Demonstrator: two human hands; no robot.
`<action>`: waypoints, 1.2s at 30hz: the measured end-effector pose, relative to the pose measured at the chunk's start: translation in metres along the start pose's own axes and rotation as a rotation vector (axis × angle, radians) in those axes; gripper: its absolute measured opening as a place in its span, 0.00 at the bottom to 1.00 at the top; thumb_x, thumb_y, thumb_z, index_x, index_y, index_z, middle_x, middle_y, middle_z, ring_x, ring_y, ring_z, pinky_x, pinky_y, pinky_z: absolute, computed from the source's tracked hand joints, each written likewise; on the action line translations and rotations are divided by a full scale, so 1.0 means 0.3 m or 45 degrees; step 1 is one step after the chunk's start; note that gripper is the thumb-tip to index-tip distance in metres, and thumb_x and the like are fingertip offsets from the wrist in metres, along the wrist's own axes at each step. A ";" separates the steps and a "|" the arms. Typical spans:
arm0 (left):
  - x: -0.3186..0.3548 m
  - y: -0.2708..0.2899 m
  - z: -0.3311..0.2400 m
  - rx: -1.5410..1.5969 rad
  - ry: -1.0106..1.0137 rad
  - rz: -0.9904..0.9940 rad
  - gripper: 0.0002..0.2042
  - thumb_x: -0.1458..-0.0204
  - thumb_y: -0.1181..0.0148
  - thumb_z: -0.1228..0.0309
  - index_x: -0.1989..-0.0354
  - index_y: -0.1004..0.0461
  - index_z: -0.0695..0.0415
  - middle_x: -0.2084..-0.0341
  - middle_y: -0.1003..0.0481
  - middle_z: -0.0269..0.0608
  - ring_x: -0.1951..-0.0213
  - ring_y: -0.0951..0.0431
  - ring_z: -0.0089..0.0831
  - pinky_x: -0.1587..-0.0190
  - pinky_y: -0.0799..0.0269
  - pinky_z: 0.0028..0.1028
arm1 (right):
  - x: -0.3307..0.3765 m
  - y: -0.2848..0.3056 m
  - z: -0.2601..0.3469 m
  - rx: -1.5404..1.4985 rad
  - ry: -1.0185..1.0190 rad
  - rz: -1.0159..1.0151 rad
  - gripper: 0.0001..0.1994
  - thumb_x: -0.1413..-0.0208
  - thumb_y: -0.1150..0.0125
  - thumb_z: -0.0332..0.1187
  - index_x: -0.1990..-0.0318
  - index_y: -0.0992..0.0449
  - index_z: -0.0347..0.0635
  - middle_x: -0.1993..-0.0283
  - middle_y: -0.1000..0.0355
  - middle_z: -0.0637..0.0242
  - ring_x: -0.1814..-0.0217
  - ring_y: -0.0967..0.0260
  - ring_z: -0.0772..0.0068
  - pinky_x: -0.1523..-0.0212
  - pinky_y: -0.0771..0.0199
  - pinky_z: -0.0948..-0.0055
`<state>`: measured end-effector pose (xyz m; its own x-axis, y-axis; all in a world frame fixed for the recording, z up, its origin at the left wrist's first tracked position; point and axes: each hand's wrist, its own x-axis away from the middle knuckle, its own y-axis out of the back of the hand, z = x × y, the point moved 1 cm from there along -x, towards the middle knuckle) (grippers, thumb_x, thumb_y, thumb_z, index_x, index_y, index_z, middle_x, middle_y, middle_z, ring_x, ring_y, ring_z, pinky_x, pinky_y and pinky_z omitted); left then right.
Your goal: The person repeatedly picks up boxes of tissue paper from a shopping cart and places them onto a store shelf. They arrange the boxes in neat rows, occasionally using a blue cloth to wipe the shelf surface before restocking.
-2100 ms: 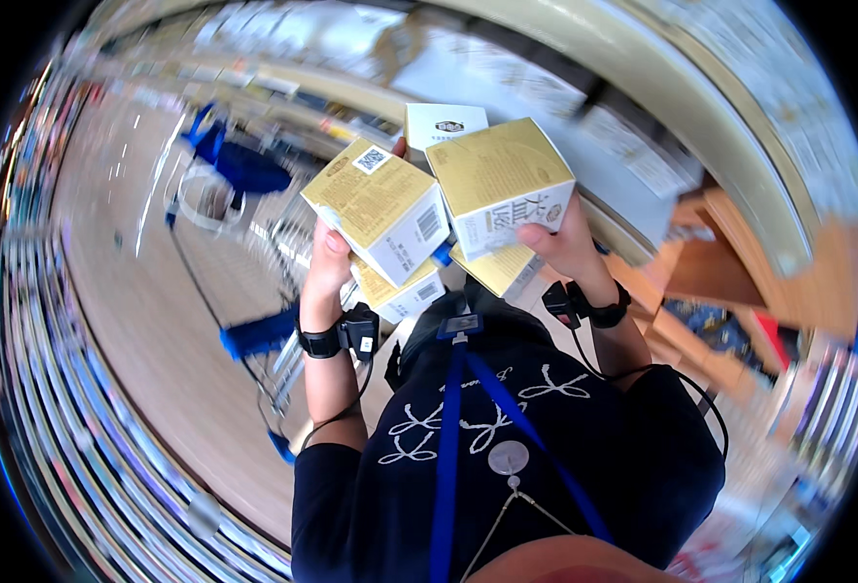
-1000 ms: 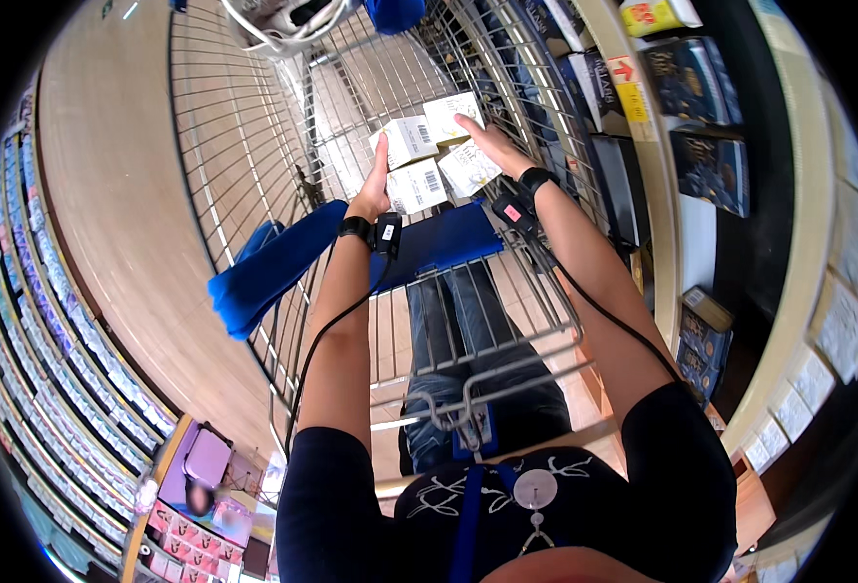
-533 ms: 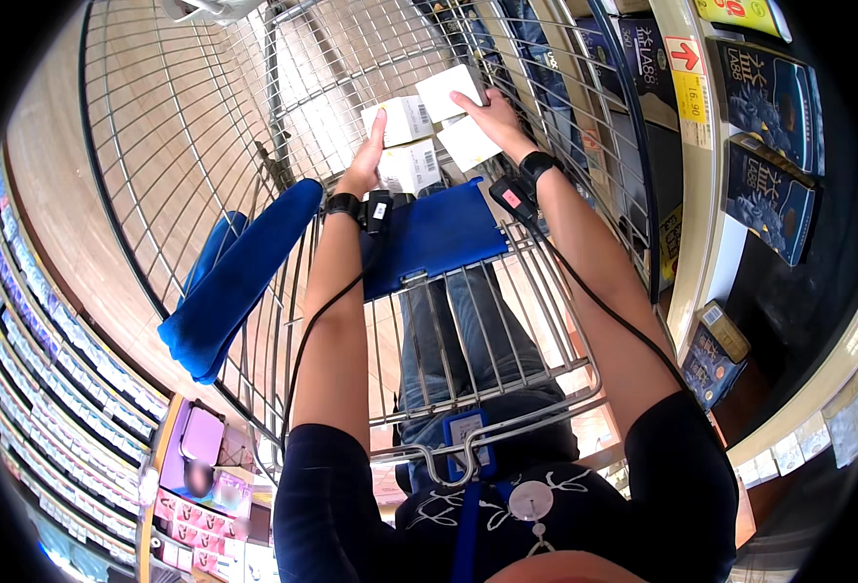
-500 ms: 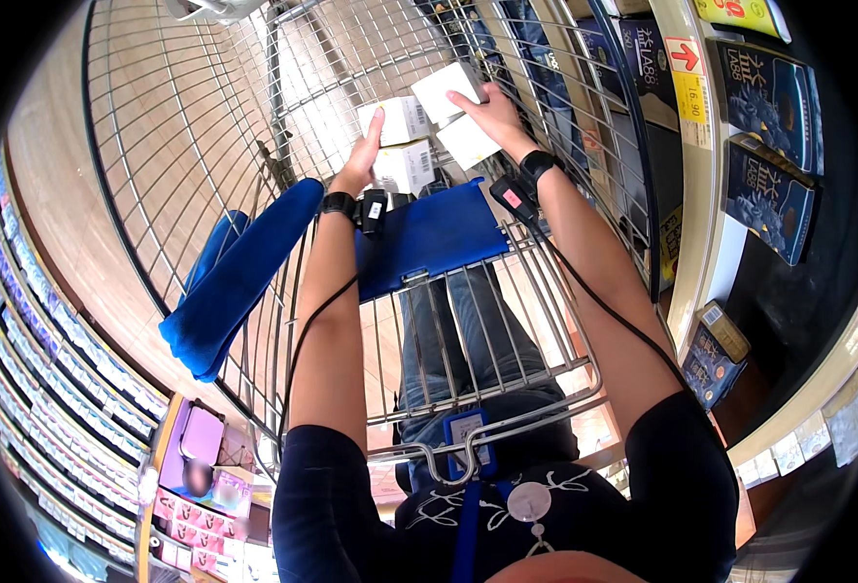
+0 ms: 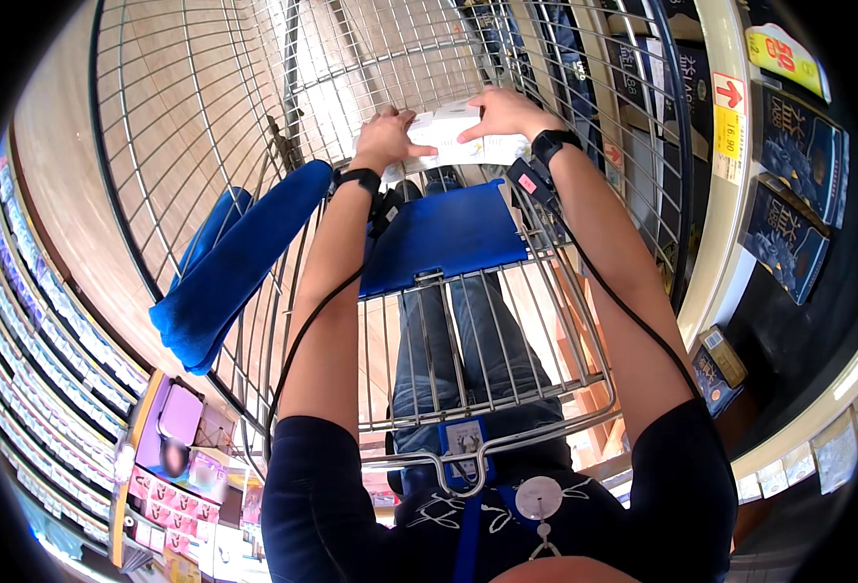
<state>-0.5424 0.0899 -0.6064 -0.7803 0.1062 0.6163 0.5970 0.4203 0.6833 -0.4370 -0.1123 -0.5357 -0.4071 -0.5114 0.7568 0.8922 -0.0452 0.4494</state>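
Both hands on pale boxes inside a wire shopping cart.

The left hand rests on the near-left end of the white boxes, its fingers curled over the top edge and closed against the cardboard. The right hand lies flat on the right end of the same boxes, fingers spread and pressing down on the upper face; whether it grips or merely rests cannot be told. The boxes sit low in the wire shopping cart, directly under and between the fingers of both hands. Just nearer the person than the fingers is the blue child-seat flap; to their left runs the blue cart handle. Each wrist carries a black band. Shelves with dark packages stand well to the right of the fingers.
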 end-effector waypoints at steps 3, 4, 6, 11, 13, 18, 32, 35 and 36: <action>-0.028 -0.020 -0.018 -0.125 0.007 -0.055 0.47 0.74 0.38 0.30 0.43 0.30 0.44 0.53 0.31 0.45 0.50 0.28 0.44 0.51 0.29 0.39 | 0.008 -0.020 -0.062 -0.078 -0.050 -0.108 0.45 0.75 0.26 0.60 0.46 0.27 0.40 0.42 0.35 0.51 0.41 0.36 0.54 0.42 0.35 0.63; -0.028 -0.022 -0.022 -0.108 -0.005 -0.055 0.46 0.72 0.39 0.30 0.43 0.30 0.44 0.53 0.31 0.45 0.50 0.28 0.43 0.51 0.29 0.39 | 0.007 -0.025 -0.071 -0.046 -0.056 -0.114 0.46 0.75 0.26 0.60 0.46 0.28 0.41 0.41 0.36 0.51 0.40 0.36 0.53 0.41 0.36 0.62; -0.029 -0.026 -0.019 -0.077 -0.023 -0.057 0.44 0.70 0.40 0.31 0.43 0.30 0.44 0.52 0.31 0.45 0.49 0.29 0.43 0.51 0.30 0.39 | 0.008 -0.030 -0.074 0.020 -0.062 -0.128 0.48 0.75 0.26 0.61 0.44 0.29 0.41 0.40 0.37 0.51 0.39 0.38 0.53 0.40 0.37 0.61; -0.014 -0.048 0.002 -0.110 -0.046 -0.282 0.34 0.59 0.43 0.35 0.47 0.27 0.44 0.52 0.31 0.45 0.49 0.30 0.43 0.48 0.33 0.40 | 0.023 0.023 0.021 0.215 0.054 -0.254 0.45 0.74 0.25 0.57 0.44 0.30 0.44 0.44 0.33 0.52 0.38 0.39 0.52 0.41 0.37 0.57; -0.007 -0.057 0.004 -0.074 -0.042 -0.341 0.29 0.53 0.46 0.40 0.49 0.26 0.45 0.52 0.30 0.45 0.49 0.31 0.43 0.47 0.34 0.40 | 0.038 0.055 0.071 0.264 0.068 -0.209 0.44 0.74 0.25 0.55 0.44 0.30 0.44 0.46 0.32 0.52 0.39 0.39 0.51 0.41 0.37 0.58; 0.002 -0.011 -0.031 0.352 -0.228 -0.450 0.19 0.41 0.55 0.54 0.56 0.23 0.52 0.58 0.25 0.46 0.51 0.30 0.44 0.47 0.34 0.37 | 0.012 0.030 0.062 0.448 0.106 -0.137 0.42 0.74 0.24 0.52 0.45 0.28 0.45 0.49 0.30 0.52 0.41 0.38 0.50 0.43 0.36 0.62; 0.103 0.038 -0.047 0.399 -0.107 -0.324 0.26 0.55 0.39 0.48 0.63 0.20 0.62 0.49 0.28 0.47 0.43 0.38 0.44 0.40 0.39 0.34 | -0.057 -0.107 -0.003 -0.017 0.334 -0.289 0.34 0.69 0.26 0.57 0.58 0.24 0.40 0.55 0.28 0.53 0.49 0.32 0.53 0.48 0.32 0.61; 0.106 -0.004 -0.011 0.423 -0.048 -0.357 0.23 0.55 0.38 0.50 0.61 0.21 0.59 0.51 0.27 0.49 0.45 0.36 0.49 0.40 0.41 0.36 | -0.050 -0.117 0.053 0.221 0.363 -0.444 0.32 0.65 0.30 0.58 0.58 0.24 0.43 0.53 0.29 0.57 0.42 0.37 0.54 0.42 0.38 0.59; 0.106 0.006 -0.012 0.439 -0.067 -0.376 0.23 0.55 0.38 0.51 0.60 0.21 0.59 0.52 0.27 0.50 0.46 0.35 0.50 0.40 0.41 0.37 | -0.041 -0.115 0.061 0.198 0.361 -0.452 0.30 0.63 0.31 0.58 0.58 0.24 0.43 0.53 0.29 0.58 0.42 0.38 0.55 0.42 0.38 0.60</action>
<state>-0.5655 0.0907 -0.5840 -0.9214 -0.0215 0.3880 0.2576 0.7138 0.6513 -0.4665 -0.0887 -0.5519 -0.5929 -0.7023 0.3940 0.6589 -0.1419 0.7387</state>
